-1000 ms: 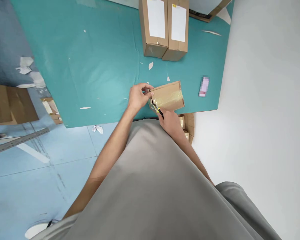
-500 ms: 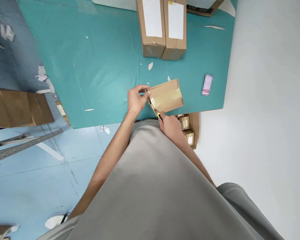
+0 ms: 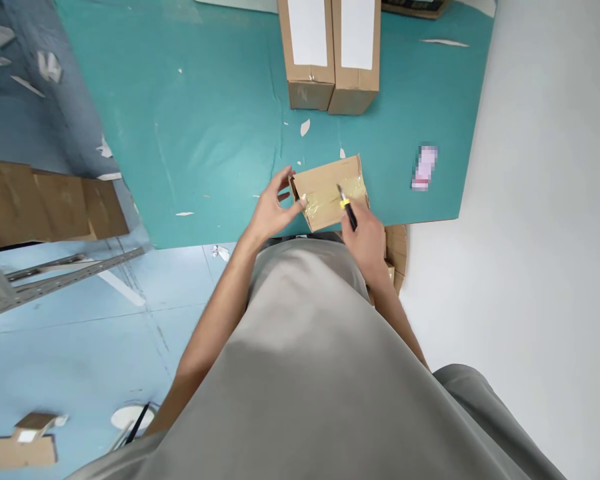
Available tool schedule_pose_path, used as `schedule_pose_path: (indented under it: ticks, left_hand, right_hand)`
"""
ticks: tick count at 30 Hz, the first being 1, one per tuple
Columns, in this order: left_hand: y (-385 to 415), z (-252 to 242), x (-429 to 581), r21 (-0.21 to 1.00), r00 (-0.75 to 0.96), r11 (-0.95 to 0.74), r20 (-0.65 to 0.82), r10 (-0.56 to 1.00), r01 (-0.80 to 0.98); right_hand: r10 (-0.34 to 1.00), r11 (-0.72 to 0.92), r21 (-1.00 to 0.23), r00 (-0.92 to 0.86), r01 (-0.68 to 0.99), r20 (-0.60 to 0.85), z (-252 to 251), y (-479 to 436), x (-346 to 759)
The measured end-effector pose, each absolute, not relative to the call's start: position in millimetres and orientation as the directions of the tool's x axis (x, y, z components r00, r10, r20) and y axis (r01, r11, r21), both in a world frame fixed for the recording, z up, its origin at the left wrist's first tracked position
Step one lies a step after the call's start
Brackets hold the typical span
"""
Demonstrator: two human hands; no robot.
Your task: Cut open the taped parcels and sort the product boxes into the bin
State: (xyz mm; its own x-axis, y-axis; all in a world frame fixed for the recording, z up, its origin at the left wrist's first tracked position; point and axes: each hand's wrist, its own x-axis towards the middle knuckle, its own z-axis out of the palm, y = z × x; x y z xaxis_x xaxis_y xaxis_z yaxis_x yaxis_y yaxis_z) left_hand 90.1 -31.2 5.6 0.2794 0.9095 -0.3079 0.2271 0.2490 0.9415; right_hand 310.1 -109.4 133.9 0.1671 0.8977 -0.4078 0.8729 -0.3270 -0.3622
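Box lies at the near edge of the tabletop, its long axis running left to right, the right end angled slightly away from the person. Its left end shows a dark gap beside the left hand: the thumb touches the top by the shiny tape, the other fingers partly spread near the far corner; whether they grip, I cannot tell. The right hand has its fingers curled round a cutter, blade pointing away and a little left over the box, and hides the near right corner. Beyond, two cartons stand side by side; a paper scrap lies between. Well to the right is a blurred pink item.
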Motion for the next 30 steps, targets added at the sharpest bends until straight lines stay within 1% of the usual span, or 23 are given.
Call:
schedule_pose_path:
  ticks: [2, 3, 5, 8, 11, 15, 18, 22, 24, 26, 28, 30]
  left_hand:
    - [-43, 7, 90, 0.940, 0.320, 0.256, -0.319, 0.892, 0.224]
    - [-48, 7, 90, 0.939, 0.333, 0.265, -0.327, 0.884, 0.219]
    - [-55, 4, 91, 0.938, 0.350, 0.284, -0.338, 0.874, 0.196]
    - [-58, -2, 91, 0.947, 0.390, 0.279, -0.320, 0.864, 0.158]
    - [-55, -8, 92, 0.965, 0.439, 0.225, -0.261, 0.860, 0.133]
    - [-51, -11, 92, 0.978, 0.445, 0.168, -0.205, 0.872, 0.121]
    - [-50, -13, 88, 0.977, 0.439, 0.155, -0.205, 0.875, 0.148]
    - [-45, -15, 82, 0.961, 0.394, 0.138, -0.225, 0.891, 0.238]
    - [-40, -10, 87, 0.939, 0.335, 0.087, -0.204, 0.920, 0.332]
    - [-36, 0, 101, 0.893, 0.295, -0.016, -0.131, 0.946, 0.449]
    - [-34, 14, 124, 0.834, 0.347, -0.162, -0.037, 0.937, 0.527]
    - [-35, 25, 151, 0.786, 0.482, -0.314, 0.023, 0.876, 0.533]
  right_hand:
    - [0.910, -0.370, -0.336, 0.266, 0.866, -0.317, 122, -106, 330]
    - [0.904, -0.396, -0.320, 0.306, 0.861, -0.298, 115, -105, 339]
    - [0.886, -0.434, -0.304, 0.341, 0.848, -0.313, 102, -102, 354]
    - [0.880, -0.431, -0.322, 0.314, 0.843, -0.356, 83, -102, 365]
    - [0.898, -0.405, -0.333, 0.302, 0.851, -0.320, 68, -107, 364]
    - [0.898, -0.417, -0.316, 0.333, 0.852, -0.288, 62, -114, 361]
    - [0.898, -0.416, -0.324, 0.329, 0.850, -0.292, 63, -115, 362]
    - [0.899, -0.421, -0.374, 0.325, 0.826, -0.295, 63, -118, 363]
    - [0.894, -0.435, -0.412, 0.331, 0.801, -0.301, 63, -122, 362]
    - [0.886, -0.455, -0.451, 0.341, 0.768, -0.313, 64, -127, 360]
    - [0.873, -0.480, -0.462, 0.357, 0.746, -0.331, 68, -131, 359]
    - [0.857, -0.507, -0.439, 0.380, 0.742, -0.348, 74, -133, 358]
